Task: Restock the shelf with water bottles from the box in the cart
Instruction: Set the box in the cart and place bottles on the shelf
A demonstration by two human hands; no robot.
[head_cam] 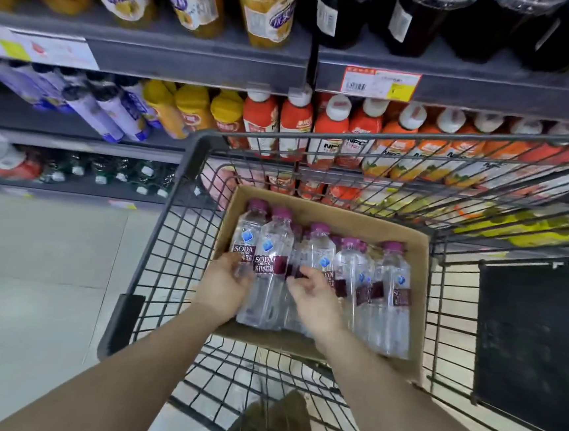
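The box in the cart remains full of water bottles, none visibly shelved; the left hand grips one bottle, the right hand curls around another.

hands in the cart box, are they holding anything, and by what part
The left hand grips a water bottle around its lower body. The right hand curls against a neighbouring bottle; hold unclear.

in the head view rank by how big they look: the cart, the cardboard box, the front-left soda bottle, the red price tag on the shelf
Largest to smallest:
1. cart
2. cardboard box
3. front-left soda bottle
4. red price tag
The tag sits farther from the camera, so its true size against the bottle is unsure.
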